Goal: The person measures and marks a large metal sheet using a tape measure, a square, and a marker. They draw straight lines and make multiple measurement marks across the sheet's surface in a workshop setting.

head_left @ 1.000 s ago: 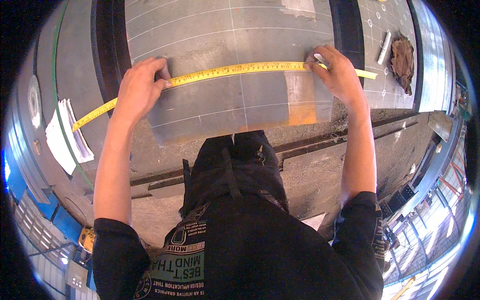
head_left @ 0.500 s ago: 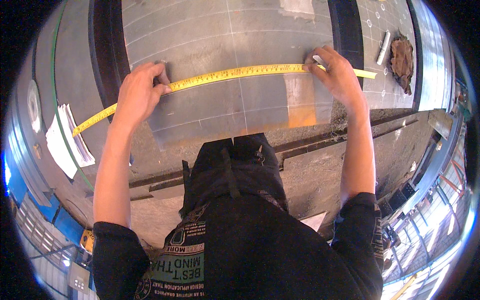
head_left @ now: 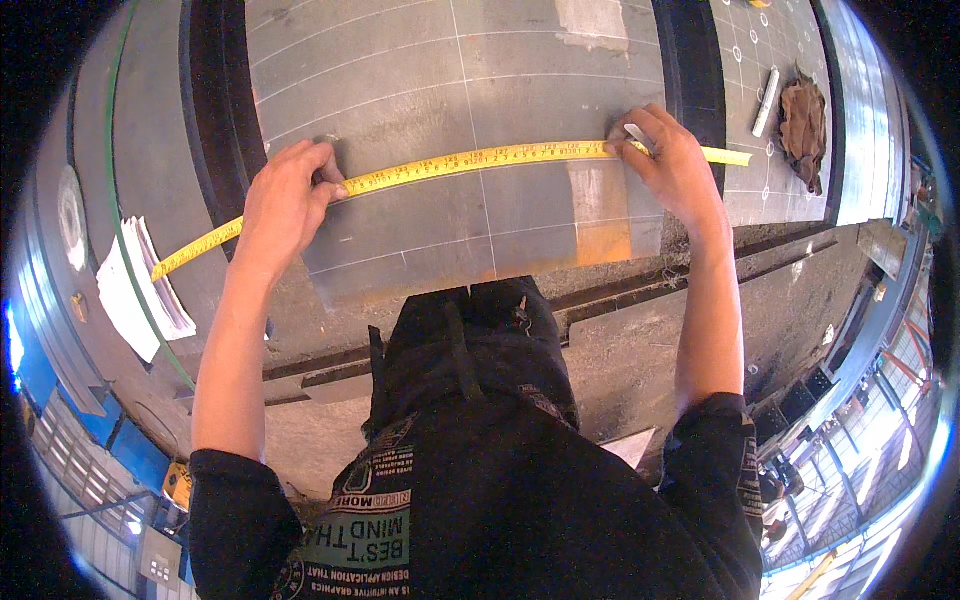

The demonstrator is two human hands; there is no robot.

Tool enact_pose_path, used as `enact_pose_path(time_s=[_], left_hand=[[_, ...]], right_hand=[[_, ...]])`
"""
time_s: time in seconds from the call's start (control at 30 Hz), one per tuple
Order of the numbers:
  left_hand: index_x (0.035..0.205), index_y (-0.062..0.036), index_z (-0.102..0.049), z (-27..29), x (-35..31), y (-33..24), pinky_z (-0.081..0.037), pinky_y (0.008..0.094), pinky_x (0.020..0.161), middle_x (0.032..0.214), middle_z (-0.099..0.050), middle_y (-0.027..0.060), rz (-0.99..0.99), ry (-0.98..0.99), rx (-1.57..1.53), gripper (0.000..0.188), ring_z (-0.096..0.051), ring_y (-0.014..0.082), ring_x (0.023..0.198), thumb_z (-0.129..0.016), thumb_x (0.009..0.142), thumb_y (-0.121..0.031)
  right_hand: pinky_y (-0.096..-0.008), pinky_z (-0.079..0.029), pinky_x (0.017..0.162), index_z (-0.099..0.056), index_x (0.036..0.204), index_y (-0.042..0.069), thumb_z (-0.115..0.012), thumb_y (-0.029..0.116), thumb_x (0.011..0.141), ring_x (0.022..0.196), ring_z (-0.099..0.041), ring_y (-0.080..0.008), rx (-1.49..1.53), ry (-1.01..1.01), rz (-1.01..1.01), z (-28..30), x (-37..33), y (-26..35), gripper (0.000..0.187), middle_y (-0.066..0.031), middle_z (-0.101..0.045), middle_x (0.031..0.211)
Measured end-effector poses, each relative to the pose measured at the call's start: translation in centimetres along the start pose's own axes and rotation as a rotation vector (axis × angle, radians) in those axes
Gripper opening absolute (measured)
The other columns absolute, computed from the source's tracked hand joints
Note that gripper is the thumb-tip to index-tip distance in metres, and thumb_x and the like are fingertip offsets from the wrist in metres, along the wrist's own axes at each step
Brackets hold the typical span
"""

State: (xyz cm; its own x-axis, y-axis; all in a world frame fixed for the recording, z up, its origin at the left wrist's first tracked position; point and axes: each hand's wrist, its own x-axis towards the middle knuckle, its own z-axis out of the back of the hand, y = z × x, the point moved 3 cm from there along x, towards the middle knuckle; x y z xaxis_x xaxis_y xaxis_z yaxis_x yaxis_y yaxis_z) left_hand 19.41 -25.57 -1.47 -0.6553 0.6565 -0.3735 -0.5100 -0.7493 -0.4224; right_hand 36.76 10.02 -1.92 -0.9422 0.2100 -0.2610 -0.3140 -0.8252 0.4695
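Observation:
A yellow tape measure blade (head_left: pixel 500 158) runs from left to right across a grey steel plate (head_left: pixel 430 90) marked with thin white lines. Thumb and fingers of my left hand (head_left: pixel 285 200) pinch the blade near the plate's left side. At the plate's right side, my right hand (head_left: pixel 675 175) grips the blade between thumb and fingers. A flat white stick (head_left: pixel 638 135), perhaps chalk, also pokes out of this hand. The blade's right end reaches past my right hand over a dark gap; its left part passes behind my left wrist toward some papers.
White papers (head_left: pixel 140 300) lie at the left, under a thin green line (head_left: pixel 111 190). To the right, another marked plate (head_left: pixel 745 195) carries a white marker (head_left: pixel 767 102) and a crumpled brown cloth or glove (head_left: pixel 803 135). Dark beams (head_left: pixel 692 80) flank the middle plate.
My left hand sits slightly lower and further right in the picture, still on the blade. The view has shifted a little. My right hand keeps nearly the same place.

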Motion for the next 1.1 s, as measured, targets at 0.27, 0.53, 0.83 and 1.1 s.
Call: enact_pose_path(time_s=[0.27, 0.53, 0.83, 1.1], left_hand=[[0.084, -0.0006, -0.06, 0.1, 0.3, -0.1, -0.048, 0.0469, 0.083, 0.089, -0.061, 0.0145, -0.01, -0.009, -0.016, 0.018, -0.061, 0.0368, 0.093, -0.075, 0.076, -0.007], [0.086, -0.0004, -0.057, -0.4, -0.1, -0.1, -0.046, 0.0473, 0.083, 0.091, -0.058, 0.015, 0.005, -0.038, -0.003, 0.021, -0.058, 0.0382, 0.097, -0.075, 0.076, -0.006], [0.085, 0.0012, -0.054, -0.4, 0.1, -0.9, -0.045, 0.0446, 0.081, 0.088, -0.055, 0.0136, 0.017, -0.04, -0.051, 0.018, -0.057, 0.0359, 0.091, -0.07, 0.076, -0.001], [0.086, 0.0013, -0.055, -0.4, 0.1, -0.8, -0.046, 0.0418, 0.084, 0.091, -0.056, 0.0169, 0.045, -0.019, -0.005, 0.022, -0.058, 0.0385, 0.094, -0.074, 0.075, -0.003]], right_hand=[[-0.0456, -0.052, 0.085, -0.065, 0.114, 0.005, -0.07, 0.02, 0.088, 0.102, -0.064, -0.0399, -0.003, 0.045, -0.008, 0.2, 0.2, -0.3, 0.031, -0.0164, -0.064, 0.109], [-0.0499, -0.051, 0.094, -0.057, 0.129, 0.0, -0.06, 0.018, 0.095, 0.11, -0.061, -0.0454, -0.103, -0.192, -0.12, -0.9, -3.7, 2.5, 0.039, -0.0275, -0.059, 0.124], [-0.0463, -0.052, 0.072, -0.064, 0.1, -0.003, -0.064, 0.016, 0.093, 0.08, -0.068, -0.0399, 0.247, -0.25, -0.472, -5.4, -6.3, 5.7, 0.02, -0.0219, -0.067, 0.091], [-0.0494, -0.052, 0.07, -0.059, 0.09, -0.002, -0.065, 0.017, 0.092, 0.079, -0.067, -0.0419, 0.323, -0.247, -0.489, -5.6, -5.8, 5.6, 0.02, -0.0225, -0.067, 0.086]])
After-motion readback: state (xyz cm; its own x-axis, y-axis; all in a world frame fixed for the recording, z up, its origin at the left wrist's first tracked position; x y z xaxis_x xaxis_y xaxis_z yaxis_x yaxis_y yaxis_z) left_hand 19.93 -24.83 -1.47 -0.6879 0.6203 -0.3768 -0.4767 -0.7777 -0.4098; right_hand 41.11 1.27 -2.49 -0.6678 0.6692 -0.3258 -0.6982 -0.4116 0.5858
